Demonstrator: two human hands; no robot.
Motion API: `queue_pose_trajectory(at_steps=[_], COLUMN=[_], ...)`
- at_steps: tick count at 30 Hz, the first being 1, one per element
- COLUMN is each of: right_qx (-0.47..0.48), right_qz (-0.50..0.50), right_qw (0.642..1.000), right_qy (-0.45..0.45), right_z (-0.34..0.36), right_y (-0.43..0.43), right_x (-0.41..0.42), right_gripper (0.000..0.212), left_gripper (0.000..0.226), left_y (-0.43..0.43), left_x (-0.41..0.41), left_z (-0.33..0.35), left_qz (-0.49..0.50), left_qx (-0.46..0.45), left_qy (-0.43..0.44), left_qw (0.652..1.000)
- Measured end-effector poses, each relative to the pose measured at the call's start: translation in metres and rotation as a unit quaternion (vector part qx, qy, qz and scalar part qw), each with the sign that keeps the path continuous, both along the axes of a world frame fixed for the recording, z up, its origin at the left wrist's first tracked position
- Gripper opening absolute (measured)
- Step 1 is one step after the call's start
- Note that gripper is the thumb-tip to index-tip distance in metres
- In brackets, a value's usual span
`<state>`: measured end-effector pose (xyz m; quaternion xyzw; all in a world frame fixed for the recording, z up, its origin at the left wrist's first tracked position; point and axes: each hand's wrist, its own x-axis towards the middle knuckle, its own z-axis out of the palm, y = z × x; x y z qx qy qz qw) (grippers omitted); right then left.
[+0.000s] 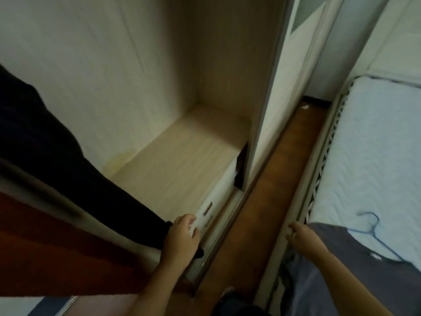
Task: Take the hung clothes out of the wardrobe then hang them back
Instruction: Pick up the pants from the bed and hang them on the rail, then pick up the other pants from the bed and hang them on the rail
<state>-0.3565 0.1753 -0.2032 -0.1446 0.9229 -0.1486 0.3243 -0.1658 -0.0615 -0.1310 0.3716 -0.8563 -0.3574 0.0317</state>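
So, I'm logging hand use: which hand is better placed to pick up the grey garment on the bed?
Probably the right hand: it hangs open beside the grey garment, near its blue hanger. The left hand is across the floor, at the black garment in the wardrobe.

The black garment (57,144) and the red garment (57,258) run off the left edge, tops unseen. The right hand (300,233) is smeared at the fingertips. The grey garment (341,258) is cropped below.
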Motion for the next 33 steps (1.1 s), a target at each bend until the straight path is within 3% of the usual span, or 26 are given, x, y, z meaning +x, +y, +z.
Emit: queue_pose_trajectory(at_steps=[2,7,12,19,26,29,33], right_qx=[-0.009,0.001,-0.033,-0.054,-0.056,-0.060,-0.079], right_qz=[-0.074,-0.234,-0.336,-0.534,-0.610,-0.664,-0.769], right_qw=[0.996,0.964,0.934,0.842,0.777,0.727,0.618], right_qy=[-0.045,-0.128,-0.117,-0.056,-0.148,-0.164,-0.145], right_z=[-0.020,-0.053,-0.064,-0.053,-0.042,-0.039,-0.040], right_y=[0.015,0.049,0.087,0.142,0.128,0.138,0.160], right_x=[0.016,0.069,0.126,0.273,0.449,0.517,0.591], right_gripper=[0.024,0.027,0.036,0.030,0.031,0.030,0.029], left_gripper=[0.027,0.027,0.022,0.023,0.015,0.012,0.020], left_y=[0.000,0.004,0.016,0.020,0.026,0.040,0.069], left_x=[0.004,0.015,0.026,0.056,0.106,0.129,0.154], left_z=[-0.019,-0.052,-0.076,-0.108,-0.144,-0.154,-0.155], left_qz=[-0.002,-0.022,-0.104,-0.284,-0.357,-0.364,-0.362], left_qx=[0.037,0.120,0.152,0.138,0.137,0.132,0.117], left_qy=[-0.033,-0.105,-0.159,-0.236,-0.319,-0.358,-0.389], left_qw=[0.999,0.987,0.970,0.919,0.867,0.850,0.839])
